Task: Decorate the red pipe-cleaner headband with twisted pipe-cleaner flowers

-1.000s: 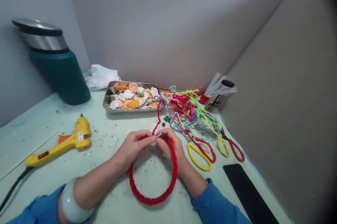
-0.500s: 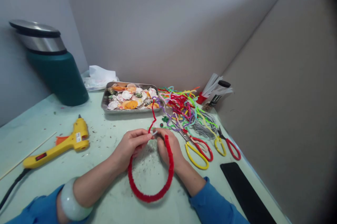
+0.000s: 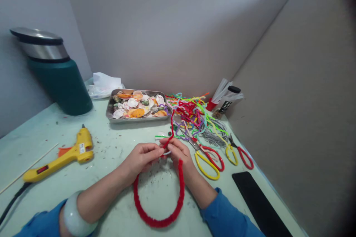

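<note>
Grey walls [image 3: 155,36] meet behind a pale green table [image 3: 111,207], its right edge slanting past a black strip [image 3: 258,203], its back lined by a teal bottle [image 3: 59,85], a metal tray [image 3: 136,121] of shells and a tangle of coloured pipe cleaners [image 3: 191,112]. Between the yellow glue gun [image 3: 62,159] at left and the red-and-yellow scissors [image 3: 207,165] at right, speckled tabletop gives the forearms room, with a fuzzy red hoop [image 3: 158,223] between them. The left hand [image 3: 141,159] grips the hoop's upper left end, while the right hand [image 3: 180,155] pinches a thin red strand [image 3: 172,127] just beside.
</note>
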### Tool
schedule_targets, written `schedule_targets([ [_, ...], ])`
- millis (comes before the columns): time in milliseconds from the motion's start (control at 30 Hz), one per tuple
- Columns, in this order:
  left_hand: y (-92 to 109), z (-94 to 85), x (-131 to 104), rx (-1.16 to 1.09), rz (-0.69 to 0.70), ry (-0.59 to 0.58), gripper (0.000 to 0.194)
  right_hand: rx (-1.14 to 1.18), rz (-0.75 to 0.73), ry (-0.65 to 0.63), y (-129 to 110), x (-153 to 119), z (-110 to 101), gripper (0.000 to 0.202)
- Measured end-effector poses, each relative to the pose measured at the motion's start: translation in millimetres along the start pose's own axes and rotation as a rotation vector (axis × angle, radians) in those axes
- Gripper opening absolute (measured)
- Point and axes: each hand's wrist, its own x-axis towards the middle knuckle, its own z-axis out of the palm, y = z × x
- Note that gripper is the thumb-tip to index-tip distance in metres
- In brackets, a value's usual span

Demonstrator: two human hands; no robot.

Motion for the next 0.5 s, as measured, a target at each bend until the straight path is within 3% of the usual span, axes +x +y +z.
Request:
schedule_targets([
  [233,-0.3,-0.2,1.5,0.009,-0.011,-0.026,0.032,0.347,0.126,0.089,9.2,1.8,3.7,0.019],
  [500,-4.7,-3.1,-0.3,-0.070,0.077,-0.114,0.024,0.360,0.168,0.101,6.3,1.9,3.1,0.016],
])
